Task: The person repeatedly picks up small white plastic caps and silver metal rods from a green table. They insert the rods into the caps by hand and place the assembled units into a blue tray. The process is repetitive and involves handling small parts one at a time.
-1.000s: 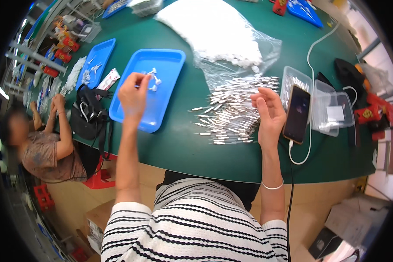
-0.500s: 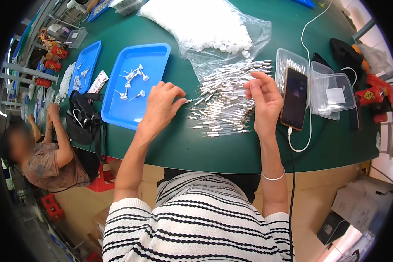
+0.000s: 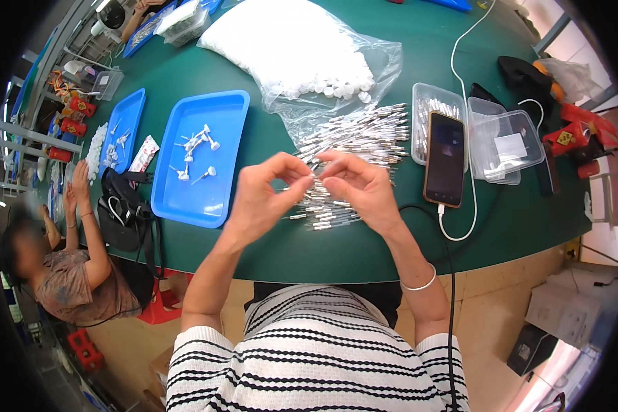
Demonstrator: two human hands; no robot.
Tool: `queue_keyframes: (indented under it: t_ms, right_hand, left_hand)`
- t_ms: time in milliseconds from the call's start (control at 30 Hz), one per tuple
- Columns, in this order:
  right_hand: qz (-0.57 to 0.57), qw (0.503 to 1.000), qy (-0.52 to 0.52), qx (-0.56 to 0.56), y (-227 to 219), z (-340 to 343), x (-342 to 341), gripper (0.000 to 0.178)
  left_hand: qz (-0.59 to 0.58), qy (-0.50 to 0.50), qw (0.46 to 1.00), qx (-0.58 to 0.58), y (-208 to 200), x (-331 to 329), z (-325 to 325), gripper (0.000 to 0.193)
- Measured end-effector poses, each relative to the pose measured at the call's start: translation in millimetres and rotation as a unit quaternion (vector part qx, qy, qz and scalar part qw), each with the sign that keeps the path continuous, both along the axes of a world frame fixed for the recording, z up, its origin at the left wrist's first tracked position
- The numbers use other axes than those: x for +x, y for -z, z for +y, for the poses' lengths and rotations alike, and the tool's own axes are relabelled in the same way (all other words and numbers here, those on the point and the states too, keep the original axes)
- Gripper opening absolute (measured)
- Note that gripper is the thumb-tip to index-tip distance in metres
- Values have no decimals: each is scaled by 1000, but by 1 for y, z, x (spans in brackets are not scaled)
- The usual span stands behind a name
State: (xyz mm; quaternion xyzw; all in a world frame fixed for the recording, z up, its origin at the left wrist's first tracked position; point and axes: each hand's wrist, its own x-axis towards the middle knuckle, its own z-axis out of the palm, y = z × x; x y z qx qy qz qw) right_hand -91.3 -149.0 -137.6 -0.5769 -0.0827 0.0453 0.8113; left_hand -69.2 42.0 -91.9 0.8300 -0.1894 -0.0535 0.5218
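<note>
In front of me, my left hand (image 3: 266,199) and my right hand (image 3: 365,196) meet fingertip to fingertip. Both are closed in a pinch around a small white piece (image 3: 314,177), mostly covered by the fingers, so its kind cannot be made out. Beneath and beyond them lies a loose pile of thin white-and-metal rods (image 3: 364,134). Left of my hands, a blue tray (image 3: 192,209) holds several white-capped rods (image 3: 200,141). Past the pile, a clear plastic bag (image 3: 384,65) spills small white caps (image 3: 350,86).
To the right, a phone (image 3: 445,158) on a white charging cable (image 3: 470,223) leans over a clear box of rods (image 3: 419,103). Clear lids (image 3: 508,144) lie beside it. A black bag (image 3: 120,220) and second blue tray (image 3: 134,120) are left, near a seated co-worker (image 3: 82,268).
My right hand has come left and down from beside the phone, closing into a pinch. My left hand has moved right, away from the blue tray, so the fingertips now meet.
</note>
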Motion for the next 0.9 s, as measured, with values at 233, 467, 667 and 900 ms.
queue_keyframes:
  t_ms: [233, 467, 667, 900]
  right_hand:
    - [-67, 980, 170, 73, 5, -8, 5, 9]
    - [-81, 960, 258, 77, 5, -12, 9, 13]
    - [-61, 964, 248, 75, 0, -14, 8, 13]
    - [-67, 967, 237, 62, 0, -11, 8, 13]
  left_hand:
    - [49, 59, 996, -45, 5, 48, -32, 14]
    - [-310, 97, 926, 191, 43, 137, -96, 22]
    - [-357, 159, 872, 295, 61, 164, -117, 19]
    - [-354, 139, 886, 266, 62, 165, -111, 15]
